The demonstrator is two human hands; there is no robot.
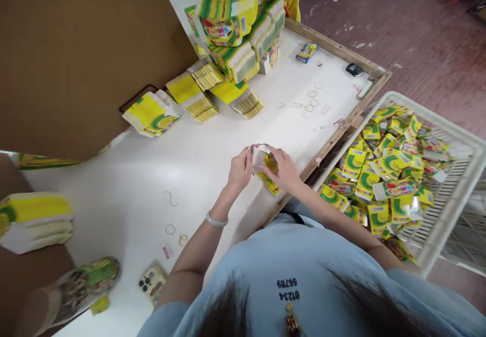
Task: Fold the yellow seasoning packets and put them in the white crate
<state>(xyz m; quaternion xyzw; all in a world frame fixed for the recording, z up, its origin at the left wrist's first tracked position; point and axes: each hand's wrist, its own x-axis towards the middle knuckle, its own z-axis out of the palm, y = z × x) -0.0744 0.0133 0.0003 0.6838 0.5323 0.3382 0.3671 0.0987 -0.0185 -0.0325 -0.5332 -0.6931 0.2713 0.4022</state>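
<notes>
Both my hands meet over the near edge of the white table [159, 175]. My left hand [239, 169] pinches one side of a small yellow and white carton [266, 167], fingers closed on it. My right hand [285, 171] wraps round the carton's other side. The carton looks partly folded, its white inside showing at the top. A white bracelet [216, 220] sits on my left wrist.
Stacks of flat yellow-green cartons [231, 48] pile up at the table's far end. A white plastic crate [448, 215] at the right holds several folded cartons. Rubber bands [309, 101] lie scattered on the table. A brown cardboard sheet [76, 48] stands at the left. A phone [152, 282] lies near.
</notes>
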